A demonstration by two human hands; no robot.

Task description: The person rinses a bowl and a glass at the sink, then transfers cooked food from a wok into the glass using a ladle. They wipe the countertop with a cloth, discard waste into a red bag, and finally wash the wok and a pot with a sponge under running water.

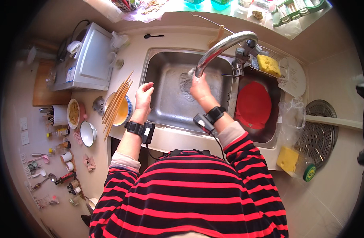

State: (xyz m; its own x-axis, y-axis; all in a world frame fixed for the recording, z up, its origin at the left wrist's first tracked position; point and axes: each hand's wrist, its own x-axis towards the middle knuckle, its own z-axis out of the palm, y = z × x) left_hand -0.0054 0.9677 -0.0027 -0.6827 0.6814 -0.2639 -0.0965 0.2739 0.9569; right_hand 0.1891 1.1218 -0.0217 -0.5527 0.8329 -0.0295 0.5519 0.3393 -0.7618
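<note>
My right hand [200, 87] is under the spout of the chrome faucet [222, 49], over the large basin of the stainless steel sink [170, 110]. Running water ripples on the basin floor beside it. The spout and the blur hide my right fingertips, so I cannot tell whether they hold anything. My left hand [144, 96] hovers at the basin's left edge, fingers loosely curled and apparently holding nothing. Just left of it, a bundle of wooden chopsticks [118, 104] lies across a blue-patterned bowl [130, 108] containing yellow liquid [122, 115].
A red basin [253, 104] sits in the smaller sink compartment. Yellow sponges [269, 65] rest in a wire rack behind it. At left stand a white enamel bowl [88, 134], a dish of food [73, 113] and a white appliance [86, 59]. A black spoon [153, 36] lies behind the sink.
</note>
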